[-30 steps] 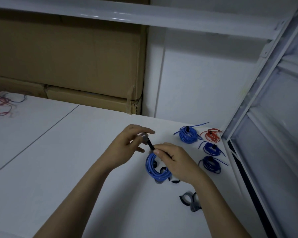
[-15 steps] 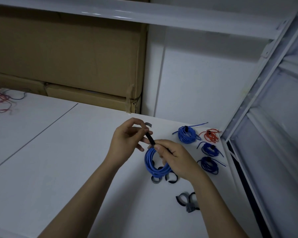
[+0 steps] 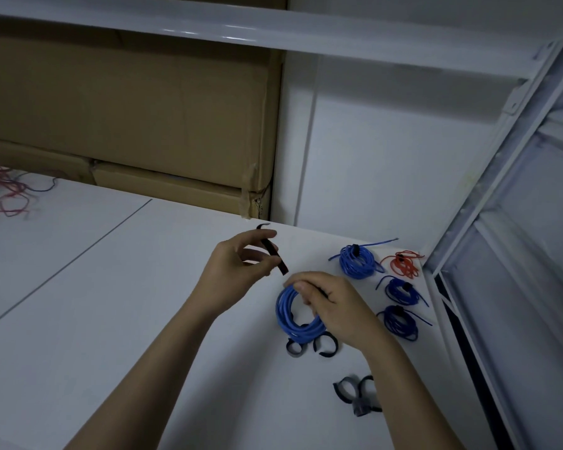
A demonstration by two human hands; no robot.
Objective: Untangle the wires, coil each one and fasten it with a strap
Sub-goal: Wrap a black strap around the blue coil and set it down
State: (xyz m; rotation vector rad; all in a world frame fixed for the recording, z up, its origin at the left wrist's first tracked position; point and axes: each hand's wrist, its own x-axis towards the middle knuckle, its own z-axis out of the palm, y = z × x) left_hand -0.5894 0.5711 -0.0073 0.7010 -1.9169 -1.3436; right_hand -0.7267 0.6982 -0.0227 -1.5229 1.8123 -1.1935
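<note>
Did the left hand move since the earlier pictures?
Yes. The left hand pulled the black strap up and away from the light blue coil, toward the cardboard boxes at the back of the table.

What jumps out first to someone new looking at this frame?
Mid-table, the right hand grips a light blue wire coil while the left hand pinches a black strap stretched up from it. To the right, near the table's corner, lie four finished coils already strapped: light blue, red and two dark blue. A tangle of loose wires waits at far left.
</note>
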